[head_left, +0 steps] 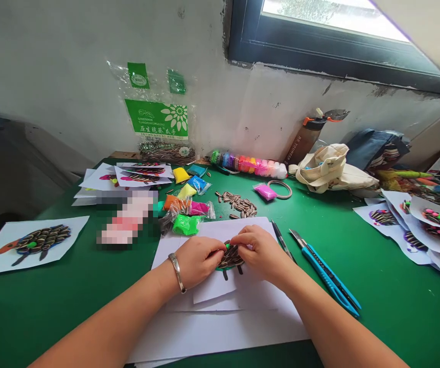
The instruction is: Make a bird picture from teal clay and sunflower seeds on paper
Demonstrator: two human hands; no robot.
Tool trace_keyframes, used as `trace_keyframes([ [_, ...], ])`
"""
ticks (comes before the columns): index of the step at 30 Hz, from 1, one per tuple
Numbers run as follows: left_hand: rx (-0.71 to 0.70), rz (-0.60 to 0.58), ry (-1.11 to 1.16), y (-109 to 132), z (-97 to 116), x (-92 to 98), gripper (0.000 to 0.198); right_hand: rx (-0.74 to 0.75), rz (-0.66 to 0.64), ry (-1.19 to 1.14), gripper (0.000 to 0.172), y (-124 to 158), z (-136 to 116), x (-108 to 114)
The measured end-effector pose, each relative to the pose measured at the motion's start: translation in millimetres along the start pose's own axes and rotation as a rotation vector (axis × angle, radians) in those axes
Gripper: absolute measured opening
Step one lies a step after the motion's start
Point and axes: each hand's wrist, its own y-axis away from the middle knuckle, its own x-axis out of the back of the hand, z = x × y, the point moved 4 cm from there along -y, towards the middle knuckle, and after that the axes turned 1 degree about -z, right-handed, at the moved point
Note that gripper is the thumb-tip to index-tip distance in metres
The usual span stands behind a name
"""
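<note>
On a small white paper (215, 292) lies an animal picture (230, 260) made of striped sunflower seeds, with dark legs. A bit of green modelling clay (228, 247) shows at its upper part, between my fingertips. My left hand (200, 260), with a silver bracelet on the wrist, is closed in a pinch at the left side of the clay. From the right, my right hand (262, 251) pinches close to the same clay, its thumb and forefinger together over the seeds. The fingers partly hide the picture. Larger white sheets (258, 324) lie underneath.
Right of the sheets lie a black pen (282, 239) and a blue utility knife (325, 273). Behind are bagged clay packets (187, 225), loose sunflower seeds (240, 203) and a seed bag (160, 120). Finished seed pictures (31, 245) lie left, others (415, 230) right.
</note>
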Motion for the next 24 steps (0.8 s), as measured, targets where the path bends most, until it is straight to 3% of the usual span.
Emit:
trace_keyframes([
  [5,0.174,-0.041,0.367,4,-5,6.5,0.024,-0.025,0.063,-0.039,0.032,2,2,9],
  [8,0.269,0.037,0.585,6,-10,16.3,0.025,-0.01,0.144,-0.075,0.03,3,0,15],
  [12,0.299,0.133,0.682,5,-12,24.0,0.034,0.046,0.218,-0.121,0.029,4,-4,18],
  [19,0.342,0.067,0.808,4,-7,12.5,0.042,0.195,0.267,-0.186,0.027,9,-14,15],
  [22,0.376,0.107,0.91,4,-7,9.3,0.042,0.229,0.266,-0.209,0.026,12,-20,13],
  [24,0.403,0.129,0.987,4,-7,6.8,0.055,0.236,0.273,-0.208,0.022,13,-25,11],
])
